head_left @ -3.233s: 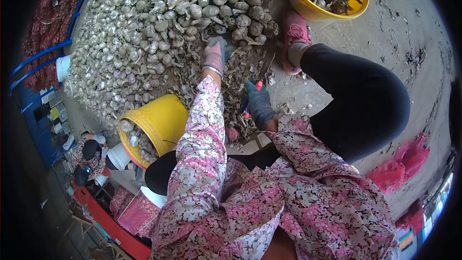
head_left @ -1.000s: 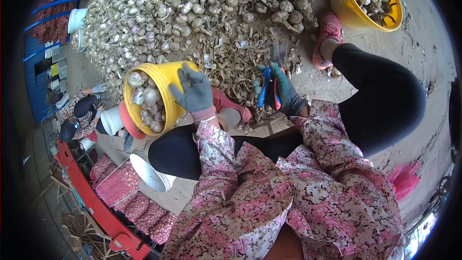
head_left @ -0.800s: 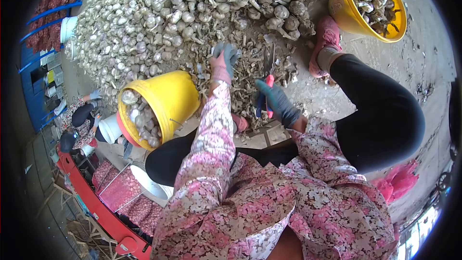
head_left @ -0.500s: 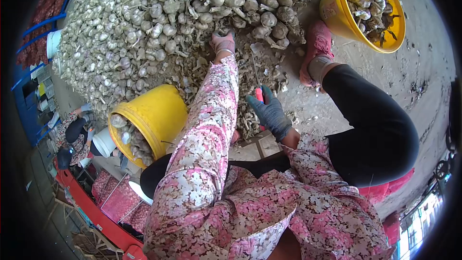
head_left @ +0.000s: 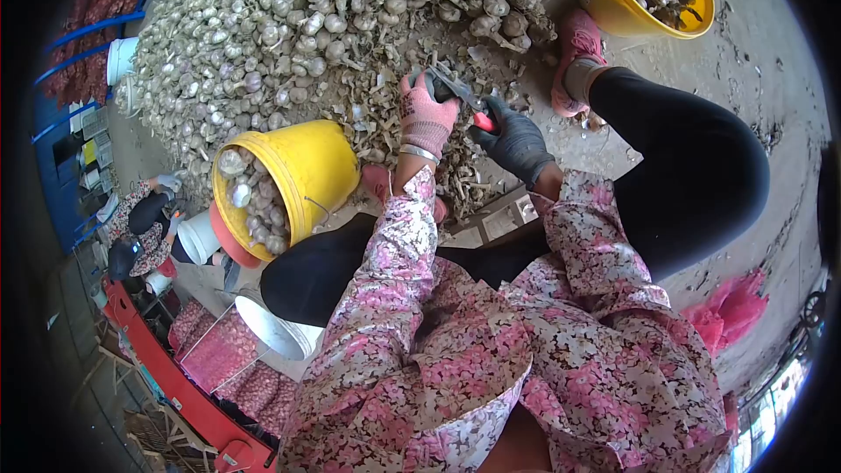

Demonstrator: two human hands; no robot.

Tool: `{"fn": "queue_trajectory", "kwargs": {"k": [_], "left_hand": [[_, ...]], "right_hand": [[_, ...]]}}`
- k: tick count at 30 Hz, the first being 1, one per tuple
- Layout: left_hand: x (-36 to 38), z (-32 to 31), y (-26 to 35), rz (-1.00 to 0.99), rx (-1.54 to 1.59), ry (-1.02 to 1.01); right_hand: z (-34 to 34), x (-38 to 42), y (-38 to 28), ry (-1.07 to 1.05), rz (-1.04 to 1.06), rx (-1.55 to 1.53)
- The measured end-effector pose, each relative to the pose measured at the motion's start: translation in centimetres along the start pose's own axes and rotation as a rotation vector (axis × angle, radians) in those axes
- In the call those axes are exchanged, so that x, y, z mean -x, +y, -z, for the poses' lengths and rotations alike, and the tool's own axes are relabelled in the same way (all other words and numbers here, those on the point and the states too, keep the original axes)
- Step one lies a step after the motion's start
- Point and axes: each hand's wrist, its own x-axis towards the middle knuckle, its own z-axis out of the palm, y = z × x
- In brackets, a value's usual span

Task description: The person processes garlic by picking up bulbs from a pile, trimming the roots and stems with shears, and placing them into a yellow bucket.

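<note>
My left hand (head_left: 427, 114), in a pink glove with grey fingers, is closed around a garlic bulb mostly hidden by the fingers; a short stem (head_left: 434, 59) pokes out above them. In my right hand (head_left: 515, 142), gloved in dark grey, is a red-handled knife (head_left: 484, 122). Its metal blade (head_left: 453, 86) points up and left, right at the fingers of my left hand. Dry skins and cut stems (head_left: 372, 92) litter the ground beneath both hands. The big garlic pile (head_left: 263, 26) spreads beyond them.
A tipped yellow bucket (head_left: 320, 171) with garlic bulbs lies left of my left arm. Another yellow bucket (head_left: 596, 2) holding garlic and scraps stands by my pink shoe (head_left: 580, 39). Farther left, a co-worker (head_left: 140, 228) sits near a white bucket (head_left: 197, 236). Pink plastic (head_left: 727, 311) lies right.
My left hand has come back from the pile toward my body, now with a garlic bulb. The knife has tilted left and up to meet it, and my right hand has risen slightly.
</note>
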Motion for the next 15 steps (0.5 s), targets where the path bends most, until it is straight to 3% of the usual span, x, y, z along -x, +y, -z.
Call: {"fn": "queue_trajectory", "kwargs": {"k": [1,3,4,5,7,8,9,10,11,13,15], "left_hand": [[0.4,0.3,-0.8,-0.005,0.000,0.011],[0.8,0.2,-4.1,0.021,0.118,-0.014],[1.4,0.1,-5.2,0.049,0.759,-0.044],[2.1,1.0,-5.7,0.281,1.151,-0.129],[4.7,3.8,-4.2,0.170,1.531,-0.189],[5.4,4.3,-4.4,0.161,1.532,-0.177],[6.1,4.7,-4.5,0.128,1.705,-0.198],[6.7,5.1,-4.6,0.089,1.877,-0.220],[7.2,5.1,-5.0,0.080,1.879,-0.207],[8.2,5.0,-5.6,0.065,1.703,-0.163],[8.9,5.7,-4.5,0.064,1.742,-0.136]], "right_hand": [[-0.3,0.6,-0.4,0.003,0.012,0.000],[-1.0,1.3,-1.3,-0.116,-0.314,-0.690],[-0.8,1.4,-1.9,-0.145,-0.371,-0.792],[-0.7,1.6,-2.0,-0.149,-0.356,-0.788],[-1.2,2.4,-1.4,-0.047,-0.098,-0.550],[-1.6,2.9,-2.1,0.066,0.089,-0.536],[-1.6,3.3,-2.4,0.056,0.100,-0.535],[-1.2,3.8,-2.6,-0.010,0.139,-0.295],[-0.4,4.4,-3.9,-0.071,0.176,-0.055],[-0.5,5.1,-4.8,-0.071,0.245,-0.005],[-1.0,5.5,-4.9,-0.078,0.273,0.082]]}}
